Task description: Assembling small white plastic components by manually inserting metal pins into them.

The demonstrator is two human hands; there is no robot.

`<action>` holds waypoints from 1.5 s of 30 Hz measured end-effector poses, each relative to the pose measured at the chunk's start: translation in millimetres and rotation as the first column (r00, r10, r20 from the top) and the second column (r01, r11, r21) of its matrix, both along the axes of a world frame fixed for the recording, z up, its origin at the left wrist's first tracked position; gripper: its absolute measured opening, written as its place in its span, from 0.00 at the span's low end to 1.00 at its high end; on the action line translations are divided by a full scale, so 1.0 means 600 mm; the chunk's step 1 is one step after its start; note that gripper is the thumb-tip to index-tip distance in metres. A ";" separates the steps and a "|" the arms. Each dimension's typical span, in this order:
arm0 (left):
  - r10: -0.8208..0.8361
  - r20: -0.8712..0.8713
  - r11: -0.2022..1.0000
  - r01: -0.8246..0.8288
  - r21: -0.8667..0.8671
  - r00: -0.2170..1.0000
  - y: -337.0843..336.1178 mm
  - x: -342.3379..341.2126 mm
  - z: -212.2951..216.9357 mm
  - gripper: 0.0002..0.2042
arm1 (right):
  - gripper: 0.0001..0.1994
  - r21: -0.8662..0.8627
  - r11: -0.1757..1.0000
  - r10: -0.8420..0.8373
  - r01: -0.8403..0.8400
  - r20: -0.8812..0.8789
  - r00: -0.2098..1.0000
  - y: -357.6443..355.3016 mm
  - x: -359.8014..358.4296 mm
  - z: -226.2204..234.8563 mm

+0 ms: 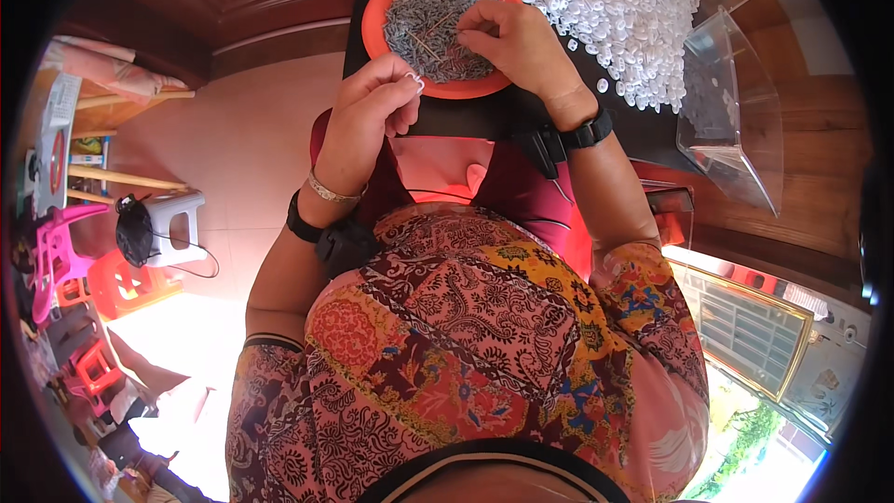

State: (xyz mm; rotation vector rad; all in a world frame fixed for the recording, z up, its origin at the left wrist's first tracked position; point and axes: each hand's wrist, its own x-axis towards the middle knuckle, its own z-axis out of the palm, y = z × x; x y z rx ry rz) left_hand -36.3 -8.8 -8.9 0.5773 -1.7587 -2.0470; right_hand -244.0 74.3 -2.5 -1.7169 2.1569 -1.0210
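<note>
Closest to my lens is the patterned blouse [466, 354], with both forearms rising from it, each wearing a black wristband. My left hand [372, 116] is curled shut, pinching a small white ring [415, 81] between thumb and fingertips, just at the near rim of the orange plate [377, 14]. My right hand [517, 42] rests on the plate with fingers bent down into the grey pins [428, 14] heaped there; I cannot tell whether it grips any. Right of the plate, a pile of white rings [619, 5] spreads over the dark surface [484, 116], beside a clear tray [736, 107].
</note>
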 end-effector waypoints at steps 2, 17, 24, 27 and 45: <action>0.001 -0.007 1.000 -0.001 -0.010 1.000 -0.002 -0.006 0.001 0.08 | 0.09 0.083 0.996 -0.042 0.037 0.061 0.997 0.000 -0.002 0.004; -0.197 -0.138 0.562 -0.004 -0.827 0.971 -0.051 -0.107 0.002 0.05 | 0.12 -0.012 0.996 0.084 -0.086 0.382 0.920 0.004 -0.008 0.000; -0.237 -0.097 0.937 0.201 -0.287 0.967 -0.063 -0.113 -0.001 0.08 | 0.09 -0.022 0.991 0.126 -0.129 0.436 0.891 0.007 -0.005 -0.002; -0.199 -0.124 0.968 0.175 -0.180 0.972 -0.066 -0.112 0.006 0.09 | 0.08 -0.063 0.993 0.117 -0.101 0.352 0.929 0.009 -0.005 0.002; -0.192 -0.136 0.717 0.044 -0.696 0.972 -0.054 -0.116 0.011 0.05 | 0.12 -0.015 0.997 0.076 -0.080 0.505 0.860 0.019 -0.001 0.018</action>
